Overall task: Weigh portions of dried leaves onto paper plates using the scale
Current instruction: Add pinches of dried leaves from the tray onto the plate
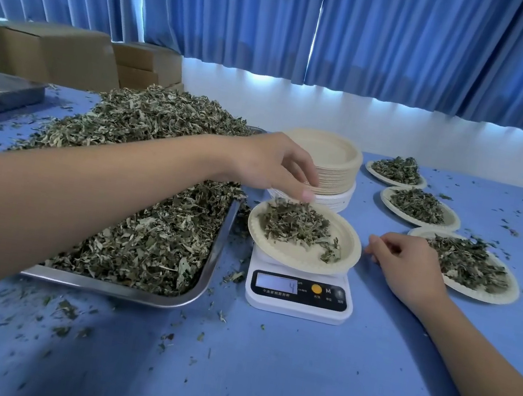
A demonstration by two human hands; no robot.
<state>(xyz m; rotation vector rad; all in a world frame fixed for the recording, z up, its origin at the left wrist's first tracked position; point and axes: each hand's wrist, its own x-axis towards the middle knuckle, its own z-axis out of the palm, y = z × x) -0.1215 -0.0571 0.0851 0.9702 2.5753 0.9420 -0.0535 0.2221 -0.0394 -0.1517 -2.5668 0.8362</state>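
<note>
A white scale [300, 293] stands mid-table, its display reading 4. On it sits a paper plate [343, 258] with a heap of dried leaves [293, 223]. My left hand [272, 165] hovers over the plate's far edge, fingertips pinched together at the top of the heap. My right hand [409, 269] rests on the cloth just right of the scale, fingers loosely curled, holding nothing. A steel tray [206, 278] heaped with dried leaves [148, 214] lies left of the scale.
A stack of unused paper plates [330, 167] stands behind the scale. Three filled plates [419, 209] line up at the right. Cardboard boxes [53, 55] sit at the back left. Leaf crumbs litter the blue cloth [260, 369].
</note>
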